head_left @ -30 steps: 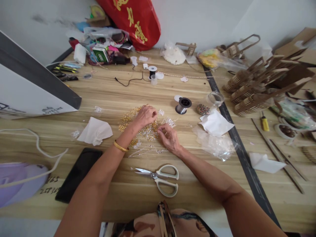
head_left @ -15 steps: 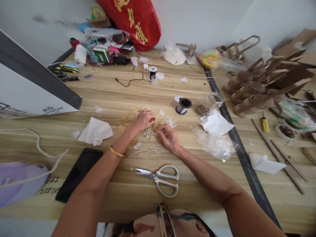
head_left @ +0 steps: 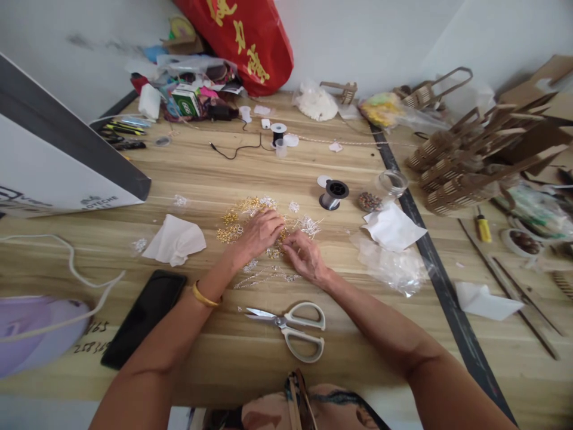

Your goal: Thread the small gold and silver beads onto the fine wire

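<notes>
Brought left hand [head_left: 260, 230] in toward right hand [head_left: 307, 255]; now close together at the fingertips. Likely suits two-handed fine work. Curled on both sides; cannot tell if pinching anything. See gold and silver pieces [head_left: 230, 232] beneath and just left of left hand, silver pins [head_left: 308, 225] just beyond right.

- Centre of the frame, and the left hand [head_left: 262, 232] covers part of the gold and silver pieces [head_left: 230, 232]; its fingertips curl out of sight, so any grip is anyone's call!
- Just beside it, the right hand [head_left: 307, 257]: whatever sits at those fingertips is too small to make out.
- Upper centre, the red bag [head_left: 262, 45] runs off the top edge.
- Far left, the white box [head_left: 54, 173] is sliced by the edge, and lower left, so is the lavender object [head_left: 49, 310].
- Upper right, cardboard [head_left: 548, 68] leaves the frame.
</notes>
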Motion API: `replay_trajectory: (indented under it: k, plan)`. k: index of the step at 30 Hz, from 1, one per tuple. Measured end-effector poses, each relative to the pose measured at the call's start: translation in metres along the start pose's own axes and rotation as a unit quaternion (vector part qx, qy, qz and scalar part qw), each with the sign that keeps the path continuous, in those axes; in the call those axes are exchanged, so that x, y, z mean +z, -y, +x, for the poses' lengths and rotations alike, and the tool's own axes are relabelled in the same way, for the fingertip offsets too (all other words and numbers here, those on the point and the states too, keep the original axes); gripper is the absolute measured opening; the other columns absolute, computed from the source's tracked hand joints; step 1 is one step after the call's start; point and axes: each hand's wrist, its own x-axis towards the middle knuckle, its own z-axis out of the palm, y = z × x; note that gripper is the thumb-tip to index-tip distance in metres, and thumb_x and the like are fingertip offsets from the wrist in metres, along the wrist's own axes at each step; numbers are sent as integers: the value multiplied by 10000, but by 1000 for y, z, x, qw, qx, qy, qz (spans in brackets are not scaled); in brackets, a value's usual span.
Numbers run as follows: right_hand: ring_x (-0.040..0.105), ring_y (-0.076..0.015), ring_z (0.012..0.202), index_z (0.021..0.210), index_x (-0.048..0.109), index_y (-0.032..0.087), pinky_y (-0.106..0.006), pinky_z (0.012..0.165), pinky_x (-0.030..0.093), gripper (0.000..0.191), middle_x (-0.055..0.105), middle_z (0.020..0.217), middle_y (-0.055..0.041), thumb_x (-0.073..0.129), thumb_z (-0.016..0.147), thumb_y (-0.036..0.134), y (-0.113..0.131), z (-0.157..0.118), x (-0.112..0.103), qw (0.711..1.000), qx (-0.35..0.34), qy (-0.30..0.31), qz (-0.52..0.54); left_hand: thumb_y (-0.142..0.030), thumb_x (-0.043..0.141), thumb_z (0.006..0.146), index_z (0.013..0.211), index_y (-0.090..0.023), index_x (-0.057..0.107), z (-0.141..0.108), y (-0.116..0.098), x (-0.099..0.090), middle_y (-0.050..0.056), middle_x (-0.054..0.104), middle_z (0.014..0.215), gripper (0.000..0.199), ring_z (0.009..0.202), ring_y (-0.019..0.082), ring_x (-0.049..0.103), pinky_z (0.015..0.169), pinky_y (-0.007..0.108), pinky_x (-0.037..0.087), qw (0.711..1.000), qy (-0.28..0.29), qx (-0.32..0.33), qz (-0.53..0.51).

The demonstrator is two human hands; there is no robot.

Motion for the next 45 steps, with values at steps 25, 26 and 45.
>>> replay_trajectory:
  k: [25, 26, 45]
  plan:
    - [569, -180, 769, 894, 551, 216, -340, 709, 472, 47, 606, 815, -47, 511, 919, 209, 2, 0, -1, 1000, -6, -2, 1, -227, 358, 963, 1146, -140, 579, -29, -9, -1, 122, 606, 1186, 300, 1185, 238, 513, 1048, 409, 383, 997, 22, -53, 42]
    - [570, -181, 771, 897, 550, 217, -341, 708, 473, 47, 606, 816, -47, 510, 920, 209, 2, 0, -1, 1000, -5, -1, 0, -235, 373, 962, 1127, -143, 594, -30, -3, -3, 115, 615, 1157, 291, 1145, 235, 528, 1035, 414, 394, 997, 6, -61, 36]
    - [564, -176, 749, 889, 553, 200, -322, 689, 460, 52, 597, 794, -44, 513, 921, 192, -3, -2, 0, 1000, -9, -3, -7, -181, 576, 841, 792, -177, 713, -17, 75, -17, 62, 662, 819, 146, 863, 208, 544, 896, 397, 417, 996, -15, -66, 66]
